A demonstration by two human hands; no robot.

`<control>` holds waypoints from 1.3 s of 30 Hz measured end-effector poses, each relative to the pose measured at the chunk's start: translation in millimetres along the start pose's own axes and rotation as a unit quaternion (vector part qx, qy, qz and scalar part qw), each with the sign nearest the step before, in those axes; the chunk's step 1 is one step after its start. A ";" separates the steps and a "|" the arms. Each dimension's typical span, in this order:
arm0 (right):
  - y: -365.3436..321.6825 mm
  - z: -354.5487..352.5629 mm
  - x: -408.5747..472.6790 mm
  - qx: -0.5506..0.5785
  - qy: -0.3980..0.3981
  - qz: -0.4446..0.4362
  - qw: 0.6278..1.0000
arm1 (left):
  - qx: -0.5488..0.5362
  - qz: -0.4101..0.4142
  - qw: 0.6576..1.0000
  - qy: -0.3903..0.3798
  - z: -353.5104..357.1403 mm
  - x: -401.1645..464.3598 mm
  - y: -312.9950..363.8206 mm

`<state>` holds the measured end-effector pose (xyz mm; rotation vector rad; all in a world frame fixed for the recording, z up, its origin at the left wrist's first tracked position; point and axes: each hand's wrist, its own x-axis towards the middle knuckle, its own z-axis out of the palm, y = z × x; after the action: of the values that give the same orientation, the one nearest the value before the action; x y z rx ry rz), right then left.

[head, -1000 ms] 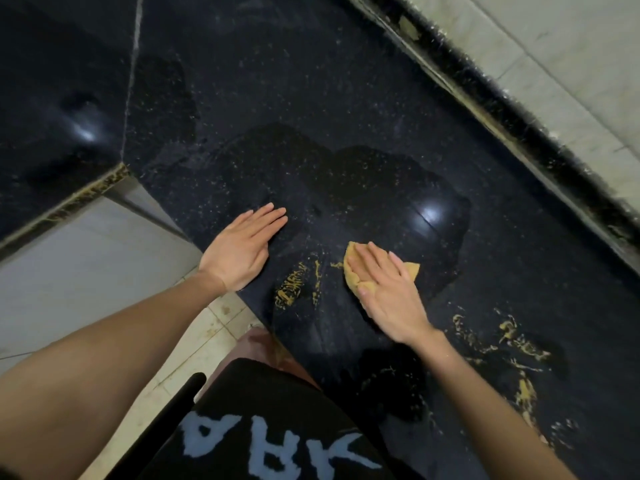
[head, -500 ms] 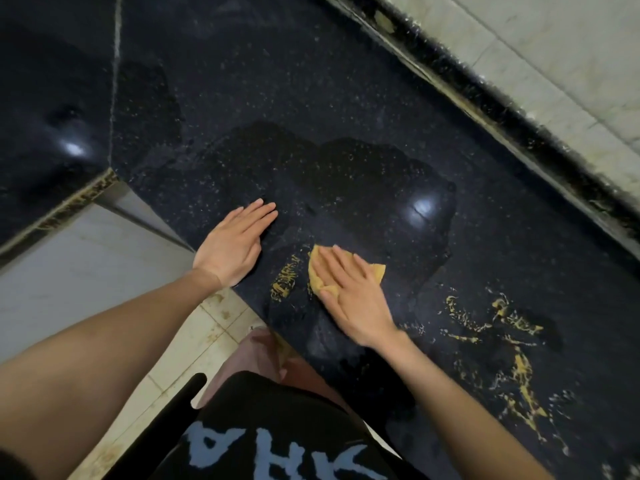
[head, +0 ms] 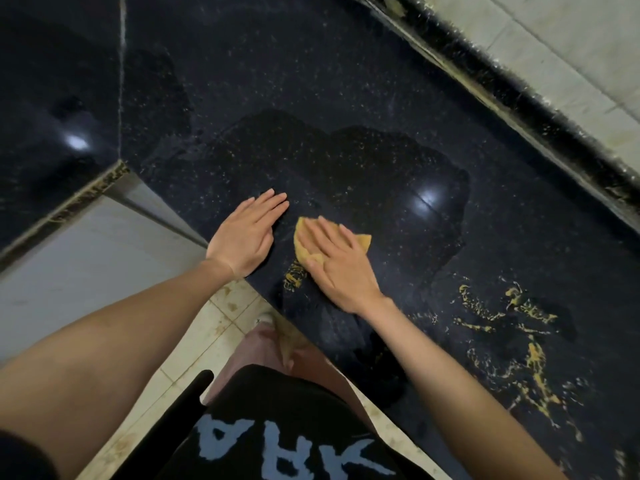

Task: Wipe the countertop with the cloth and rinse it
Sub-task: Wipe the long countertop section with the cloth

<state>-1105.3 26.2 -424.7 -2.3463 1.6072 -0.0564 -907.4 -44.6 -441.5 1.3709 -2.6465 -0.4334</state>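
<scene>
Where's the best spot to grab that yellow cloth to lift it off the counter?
Probably the exposed corner of the yellow cloth beyond the right hand, pinched from the far right side; the rest lies flat on the countertop under the palm.

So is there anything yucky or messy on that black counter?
Yes. Yellow streaks and splatters are smeared across the black countertop to the right of the right hand, and a small yellow smear sits beside the cloth. A dark wet patch spreads beyond the hands.
</scene>
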 end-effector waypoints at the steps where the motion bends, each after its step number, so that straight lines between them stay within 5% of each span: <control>1: 5.4 -0.1 -8.9 0.013 -0.015 -0.010 1.000 | -0.003 0.001 1.000 0.001 -0.2 0.2 0.3; 4: 38.6 -3.7 -28.4 0.060 0.024 0.089 0.994 | -0.014 0.007 1.000 0.006 -2.0 0.1 0.6; 9: 26.8 -0.5 -8.6 0.113 0.108 0.326 0.932 | -0.017 0.013 1.000 0.003 -2.9 -0.4 0.3; 17: -64.5 22.4 -14.2 0.044 0.039 0.145 0.988 | -0.117 0.029 0.993 0.005 -7.6 -3.6 -2.6; 20: -48.9 25.2 -39.9 0.069 0.082 0.249 0.963 | -0.150 0.083 0.985 0.010 -16.8 -11.3 -17.3; 24: -77.3 30.0 -20.9 0.073 0.170 0.441 0.878 | -0.068 0.150 0.986 0.005 -21.4 -15.0 -47.3; 26: -108.2 33.5 5.3 0.064 0.175 0.442 0.878 | -0.038 0.162 0.986 -0.009 -20.0 -13.2 -53.6; 29: -142.9 40.8 34.9 0.028 0.114 0.363 0.924 | -0.052 0.170 0.984 -0.026 -17.0 -14.3 -51.4; 33: -122.1 45.6 11.5 -0.031 0.075 0.285 0.955 | -0.026 0.194 0.980 -0.040 -12.5 -16.1 -53.0; 39: -92.8 44.9 -18.2 -0.021 0.141 0.468 0.872 | -0.020 0.200 0.979 -0.032 -10.1 -17.6 -53.2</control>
<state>-1019.1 83.5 -440.8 -1.3764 2.7250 -0.1556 -853.4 -61.3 -448.2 0.7921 -2.8488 -0.4808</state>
